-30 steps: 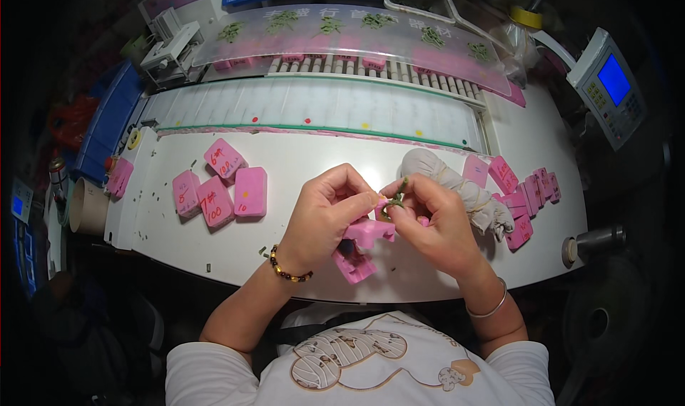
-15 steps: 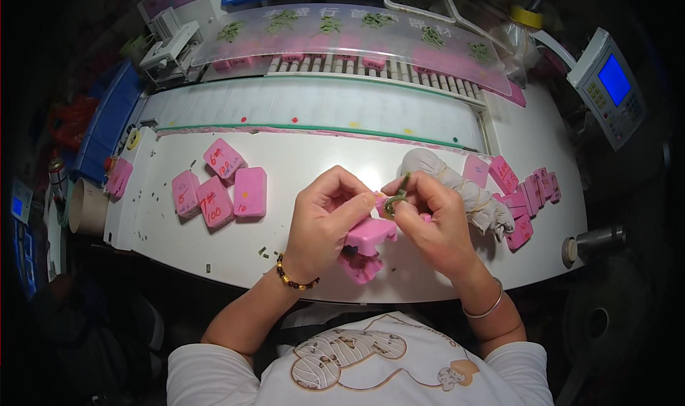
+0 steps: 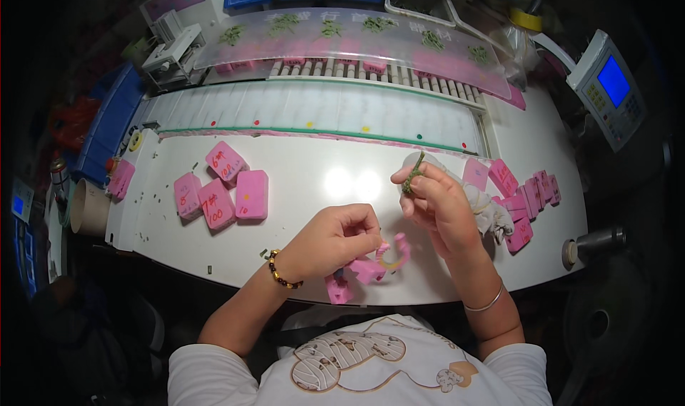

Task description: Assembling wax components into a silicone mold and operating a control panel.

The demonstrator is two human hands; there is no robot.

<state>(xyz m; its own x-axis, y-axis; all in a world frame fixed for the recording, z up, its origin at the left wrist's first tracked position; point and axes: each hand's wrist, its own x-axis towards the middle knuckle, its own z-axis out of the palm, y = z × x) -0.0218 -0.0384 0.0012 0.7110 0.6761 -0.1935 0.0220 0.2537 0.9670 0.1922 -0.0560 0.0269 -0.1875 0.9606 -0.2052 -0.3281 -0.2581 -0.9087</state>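
My left hand (image 3: 330, 240) is closed on a pink rubber mould (image 3: 340, 289) low over the table's front edge. The mould is opened out, and a thin curved strip (image 3: 403, 252) of it sticks out to the right of my fingertips. My right hand (image 3: 448, 203) is raised higher and to the right, apart from the mould. It pinches a small green wax piece (image 3: 415, 178) with a thin stem pointing up. Behind that hand a grey-white cloth bundle (image 3: 481, 205) lies on the table, partly hidden.
Several pink moulds (image 3: 251, 194) lie at left, and more pink moulds (image 3: 519, 233) at right. A conveyor (image 3: 321, 110) with coloured dots runs across the back. Above it, a clear sheet (image 3: 307, 38) carries green clusters. A control panel (image 3: 612, 81) stands at right.
My right hand has moved up and away with the green wax piece. My left hand has lowered the mould toward me, and its strip has come into view. The conveyor's dots have shifted left.
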